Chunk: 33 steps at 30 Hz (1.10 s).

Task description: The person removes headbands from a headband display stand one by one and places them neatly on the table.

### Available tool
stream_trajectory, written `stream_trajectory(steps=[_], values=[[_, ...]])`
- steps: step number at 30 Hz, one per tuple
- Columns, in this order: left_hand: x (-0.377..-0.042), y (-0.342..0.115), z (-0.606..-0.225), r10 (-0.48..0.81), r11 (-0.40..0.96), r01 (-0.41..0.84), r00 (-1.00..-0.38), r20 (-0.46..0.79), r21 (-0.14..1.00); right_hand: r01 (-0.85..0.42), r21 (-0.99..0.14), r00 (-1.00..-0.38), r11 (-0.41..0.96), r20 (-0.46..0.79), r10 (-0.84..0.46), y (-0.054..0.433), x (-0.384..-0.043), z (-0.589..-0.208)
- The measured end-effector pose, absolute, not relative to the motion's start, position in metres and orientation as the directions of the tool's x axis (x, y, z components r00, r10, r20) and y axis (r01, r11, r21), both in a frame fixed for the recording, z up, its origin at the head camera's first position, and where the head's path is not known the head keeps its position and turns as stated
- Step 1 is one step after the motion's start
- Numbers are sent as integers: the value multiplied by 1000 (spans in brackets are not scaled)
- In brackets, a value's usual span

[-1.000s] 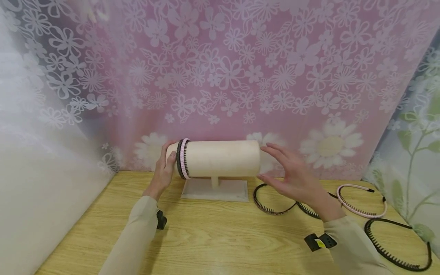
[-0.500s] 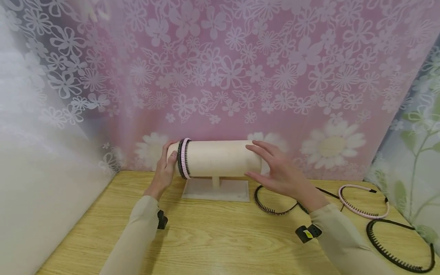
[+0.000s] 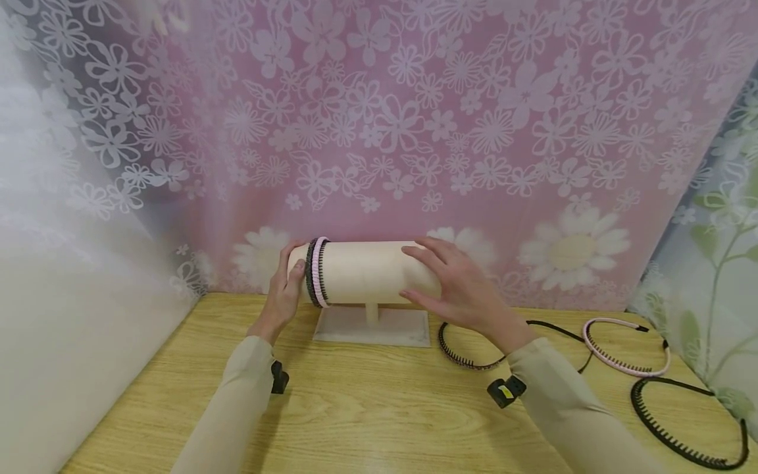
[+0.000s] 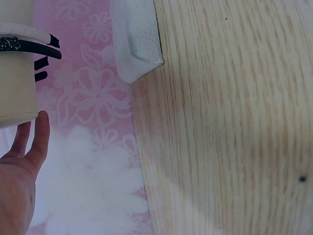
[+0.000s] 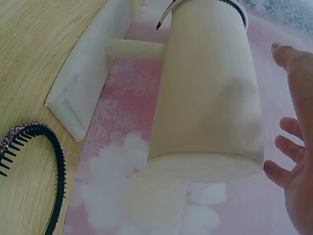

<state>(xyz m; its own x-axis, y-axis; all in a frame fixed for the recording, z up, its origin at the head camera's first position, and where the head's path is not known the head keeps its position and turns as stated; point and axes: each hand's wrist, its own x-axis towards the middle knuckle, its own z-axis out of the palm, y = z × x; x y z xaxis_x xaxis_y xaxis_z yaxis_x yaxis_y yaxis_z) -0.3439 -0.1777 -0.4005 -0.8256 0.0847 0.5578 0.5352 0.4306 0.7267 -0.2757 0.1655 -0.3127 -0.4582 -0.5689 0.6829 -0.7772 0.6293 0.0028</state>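
A cream headband stand [image 3: 367, 270], a horizontal padded roll on a post and flat base, stands on the wooden table. Around its left end sit a dark headband [image 3: 310, 273] and a pink headband [image 3: 318, 272], side by side. My left hand [image 3: 282, 293] grips that end, thumb in front and fingers over the top and behind. At the other end my right hand [image 3: 464, 289] has its fingers spread and slightly bent around the roll. In the right wrist view its fingertips [image 5: 276, 172] lie beside the roll's end; whether they touch is hard to tell.
On the table to the right lie a beaded dark headband [image 3: 458, 359], a pink headband [image 3: 622, 365] and a black toothed headband [image 3: 675, 444]. Another dark one [image 3: 562, 329] is partly behind the right forearm. A pink floral curtain [image 3: 379, 131] hangs close behind the stand.
My right hand has moved left from the right end of the roll and now reaches further over it. My left hand and the two headbands on the roll stay put.
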Motion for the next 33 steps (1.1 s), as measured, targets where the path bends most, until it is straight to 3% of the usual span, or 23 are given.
stream_trajectory(steps=[11, 33], values=[[-343, -178, -400, 78, 413, 525, -834, 546, 744, -804, 11, -437, 594, 667, -603, 143, -286, -309], [-342, -177, -397, 78, 423, 512, -843, 533, 748, -791, -50, -505, 610, 616, -604, 88, -301, -313]])
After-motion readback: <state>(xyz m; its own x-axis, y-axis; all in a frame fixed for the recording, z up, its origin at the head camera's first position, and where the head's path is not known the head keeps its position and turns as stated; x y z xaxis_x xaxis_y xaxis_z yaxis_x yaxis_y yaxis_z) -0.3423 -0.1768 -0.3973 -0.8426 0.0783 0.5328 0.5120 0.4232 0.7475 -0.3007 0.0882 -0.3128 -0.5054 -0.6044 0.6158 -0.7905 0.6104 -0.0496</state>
